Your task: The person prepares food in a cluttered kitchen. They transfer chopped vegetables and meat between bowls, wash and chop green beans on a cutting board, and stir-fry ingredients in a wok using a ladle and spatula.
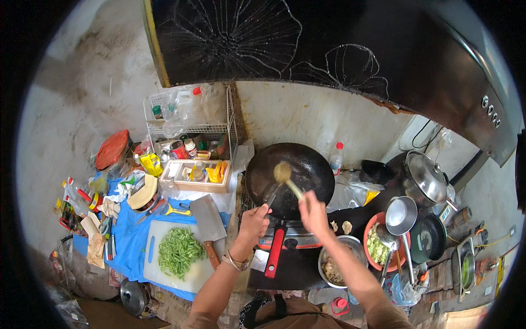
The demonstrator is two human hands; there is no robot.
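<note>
A black wok (316, 177) sits on a portable gas stove (304, 240), its red handle (275, 251) pointing towards me. My left hand (252, 224) grips a thin dark utensil handle (273, 195) over the wok's near left side. In my right hand (314, 211) is a pale-handled tool (294, 189) with a round tan head, which looks like a brush. That head meets the dark utensil's far end inside the wok; the utensil's own head is hidden. To the left, chopped green vegetables (181, 251) lie on a white cutting board (158, 228) beside a cleaver (208, 218).
A metal bowl of food (322, 263) and an orange basin (372, 263) with chopped vegetables stand right of the stove. Beyond are a saucepan (400, 216) and a lidded pot (427, 177). Behind the wok stands a bottle (336, 158). A dark range hood (267, 45) overhangs everything.
</note>
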